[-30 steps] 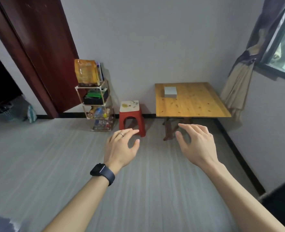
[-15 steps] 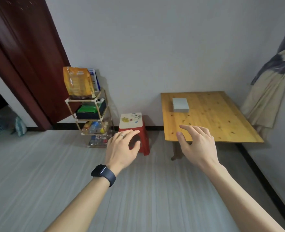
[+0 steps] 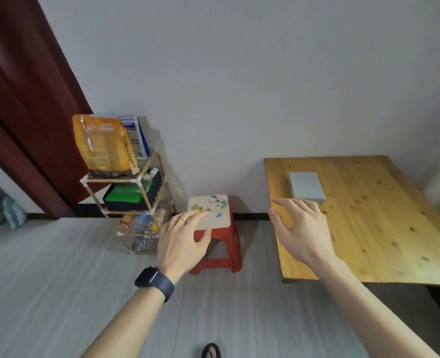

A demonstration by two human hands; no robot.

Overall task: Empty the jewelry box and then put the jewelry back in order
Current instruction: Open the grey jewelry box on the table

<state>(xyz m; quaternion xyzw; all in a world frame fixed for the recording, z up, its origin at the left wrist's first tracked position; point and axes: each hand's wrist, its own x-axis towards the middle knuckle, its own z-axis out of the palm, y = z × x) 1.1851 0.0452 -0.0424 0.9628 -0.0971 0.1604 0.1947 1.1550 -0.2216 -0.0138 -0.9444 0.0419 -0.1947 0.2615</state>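
Jewelry box, a pale grey closed case, sits on the wooden table near its far left part, close to the wall. Both hands are held out in front of the person with nothing in them. Left hand hangs in the air in front of a red stool, fingers loosely spread and slightly bent, a ring on one finger and a dark watch on the wrist. Right hand is over the left edge of the table, palm down, fingers spread and slightly curled, fingertips just short of the box and not touching it. The stool has a pale seat with a flower print and stands between the table and a small shelf rack. On top of the rack stands an orange bag with a blue-and-white packet behind it; a green box lies on the middle level and plastic bottles fill the lower levels. A dark red door stands to the left of the rack. A sandal toe shows at the bottom edge on the grey floor.
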